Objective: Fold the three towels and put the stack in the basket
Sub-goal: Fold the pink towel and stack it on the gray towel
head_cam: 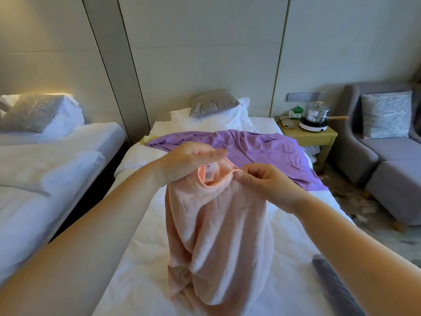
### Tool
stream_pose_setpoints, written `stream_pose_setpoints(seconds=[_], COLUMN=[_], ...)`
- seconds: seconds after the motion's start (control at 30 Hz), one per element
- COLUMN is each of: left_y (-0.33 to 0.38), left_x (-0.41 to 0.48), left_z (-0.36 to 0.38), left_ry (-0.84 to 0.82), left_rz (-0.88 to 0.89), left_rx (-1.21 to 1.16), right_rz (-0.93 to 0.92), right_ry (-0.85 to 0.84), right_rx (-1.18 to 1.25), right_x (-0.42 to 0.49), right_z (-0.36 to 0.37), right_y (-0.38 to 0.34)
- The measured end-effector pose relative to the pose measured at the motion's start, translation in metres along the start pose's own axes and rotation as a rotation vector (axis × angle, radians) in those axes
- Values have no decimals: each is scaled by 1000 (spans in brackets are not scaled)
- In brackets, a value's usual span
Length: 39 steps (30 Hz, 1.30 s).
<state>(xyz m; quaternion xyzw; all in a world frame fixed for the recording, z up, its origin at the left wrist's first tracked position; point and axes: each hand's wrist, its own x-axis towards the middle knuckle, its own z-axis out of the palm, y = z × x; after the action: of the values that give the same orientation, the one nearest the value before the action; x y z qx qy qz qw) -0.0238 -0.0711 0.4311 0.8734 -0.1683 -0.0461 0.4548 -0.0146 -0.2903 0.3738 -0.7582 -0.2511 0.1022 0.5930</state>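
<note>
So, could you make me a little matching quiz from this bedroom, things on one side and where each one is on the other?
Things:
1 pink towel
2 purple towel
3 steel pot
4 grey cushion

Places:
A on the cooker
B held up over the bed
C on the white pillow
D spread across the bed

Pairs: 1-B, 2-D, 3-A, 4-C.

Centre, pink towel (216, 236): fluffy matt cloth, printed tag (208, 173). 1 o'clock, purple towel (262, 151): thinner, smoother cloth. Bedsheet (141, 258): white matt, creased. 2 o'clock, saucepan (316, 114): glossy metal, wooden handle; nightstand (312, 136): matt wood.
</note>
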Motion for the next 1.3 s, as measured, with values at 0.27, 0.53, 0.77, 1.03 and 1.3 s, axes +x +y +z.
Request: stream_pose_setpoints(seconds=[0.27,0.53,0.77,1.03,1.3], left_y=[-4,30,21,-29,-23], left_x=[12,25,25,34,42], left_z=[8,-45,-86,-83,-19], left_ry=[180,659,991,998,-32], left_rz=[78,135,71,-139,-45], left_rx=[272,-117,-205,-224,181], right_rz=[-41,72,113,3,-209], right_ry=[-34,-151,-63,93,70], right_rx=[36,-43,-189,-169,-276], right_x=[10,0,-2,14,48], right_z=[-4,-8,-38,-49,-24], right_y=[-2,17,19,2,-28])
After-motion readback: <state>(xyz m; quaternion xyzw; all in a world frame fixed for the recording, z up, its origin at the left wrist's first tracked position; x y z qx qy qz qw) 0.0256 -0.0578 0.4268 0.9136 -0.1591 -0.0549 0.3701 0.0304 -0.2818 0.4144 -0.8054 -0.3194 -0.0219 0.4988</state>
